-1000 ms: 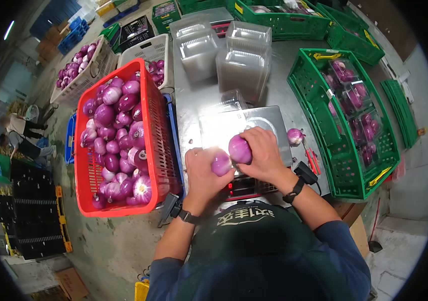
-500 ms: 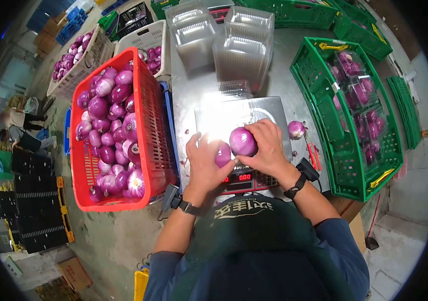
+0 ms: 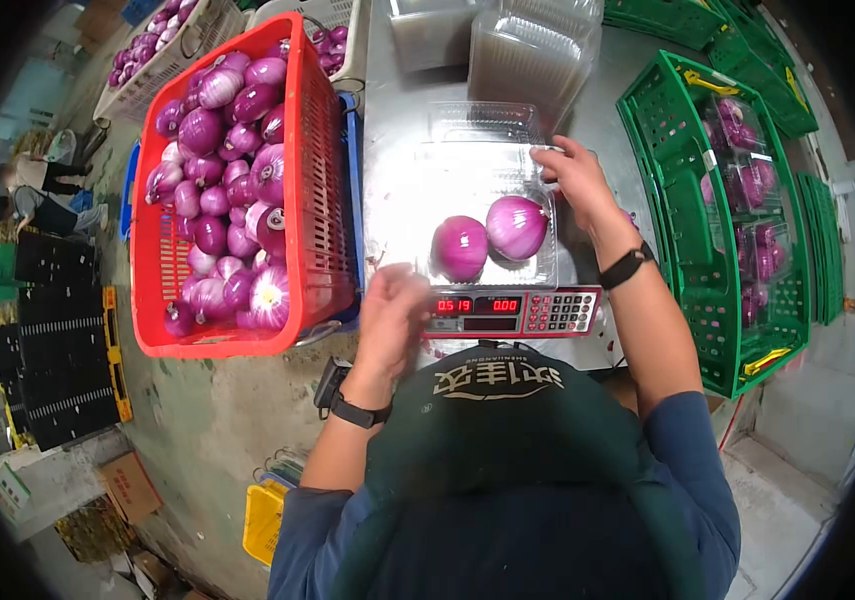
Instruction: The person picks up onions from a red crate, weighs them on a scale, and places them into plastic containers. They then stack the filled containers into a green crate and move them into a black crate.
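Note:
Two purple onions, one on the left (image 3: 460, 247) and one on the right (image 3: 517, 226), lie side by side in a clear plastic box (image 3: 447, 160) on a weighing scale (image 3: 512, 311). My right hand (image 3: 575, 178) grips the box's far right corner. My left hand (image 3: 393, 312), blurred, hovers empty with fingers loosely apart over the scale's front left corner, next to the red crate (image 3: 325, 200) heaped with purple onions.
A stack of empty clear boxes (image 3: 532, 60) stands behind the scale. A green crate (image 3: 677, 200) at the right holds packed onion boxes. White baskets of onions (image 3: 142, 75) sit at the far left. Black crates (image 3: 57, 350) and two people (image 3: 37, 190) are on the floor.
Both hands let go of the onions, which now rest in the box on the scale. My right hand moved to the box's far corner. My left hand drew back toward me.

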